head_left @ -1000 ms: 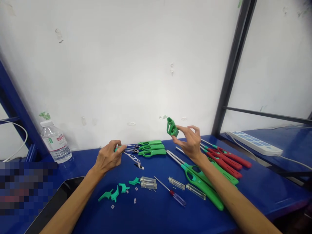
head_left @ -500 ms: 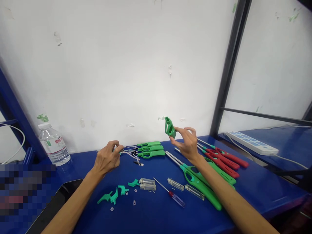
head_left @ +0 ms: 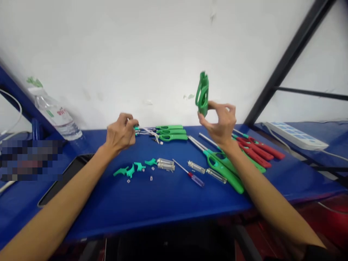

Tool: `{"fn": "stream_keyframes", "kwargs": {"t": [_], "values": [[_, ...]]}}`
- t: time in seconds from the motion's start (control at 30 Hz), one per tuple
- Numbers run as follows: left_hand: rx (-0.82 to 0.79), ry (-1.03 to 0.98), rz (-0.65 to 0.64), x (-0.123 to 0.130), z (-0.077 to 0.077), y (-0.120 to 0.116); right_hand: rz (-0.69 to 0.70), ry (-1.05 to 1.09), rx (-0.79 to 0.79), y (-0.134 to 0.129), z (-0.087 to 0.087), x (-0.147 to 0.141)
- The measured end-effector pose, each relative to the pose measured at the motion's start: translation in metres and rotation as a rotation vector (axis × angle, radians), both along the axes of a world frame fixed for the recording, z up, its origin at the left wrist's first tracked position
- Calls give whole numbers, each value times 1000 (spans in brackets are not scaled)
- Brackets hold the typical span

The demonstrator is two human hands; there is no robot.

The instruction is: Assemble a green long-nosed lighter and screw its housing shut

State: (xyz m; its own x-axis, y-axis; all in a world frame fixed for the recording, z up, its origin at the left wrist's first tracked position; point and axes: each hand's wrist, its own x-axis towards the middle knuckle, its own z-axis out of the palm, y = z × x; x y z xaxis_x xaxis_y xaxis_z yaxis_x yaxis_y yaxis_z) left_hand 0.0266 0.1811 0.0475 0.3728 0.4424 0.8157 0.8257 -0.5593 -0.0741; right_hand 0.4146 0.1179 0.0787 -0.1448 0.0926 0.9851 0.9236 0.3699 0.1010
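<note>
Bottle label [head_left: 57, 116], red lettering [head_left: 61, 111] (blurred, unreadable)

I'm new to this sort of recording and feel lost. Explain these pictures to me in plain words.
There is no machine here: these are a person's two bare hands, seen by one camera worn on that person's head, looking forward and down. The right hand holds up a hollow green plastic handle shell between thumb and finger. The left hand is closed on something mostly hidden, beside thin white wires. On the glossy blue table lie curved teal plastic pieces, clear plastic oblong cases, a screwdriver with a see-through purple handle, and green plastic handles and red plastic handles, some with long metal rods. A clear plastic bottle is toward the left.
</note>
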Motion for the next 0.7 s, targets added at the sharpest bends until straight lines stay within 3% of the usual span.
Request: {"fn": "stream_keyframes", "kwargs": {"t": [0.23,0.7], "values": [[-31,58,106,6,6,0,74,-14,6,0,5,-2],[38,84,92,7,3,-1,101,-8,-63,-6,8,-10]]}}
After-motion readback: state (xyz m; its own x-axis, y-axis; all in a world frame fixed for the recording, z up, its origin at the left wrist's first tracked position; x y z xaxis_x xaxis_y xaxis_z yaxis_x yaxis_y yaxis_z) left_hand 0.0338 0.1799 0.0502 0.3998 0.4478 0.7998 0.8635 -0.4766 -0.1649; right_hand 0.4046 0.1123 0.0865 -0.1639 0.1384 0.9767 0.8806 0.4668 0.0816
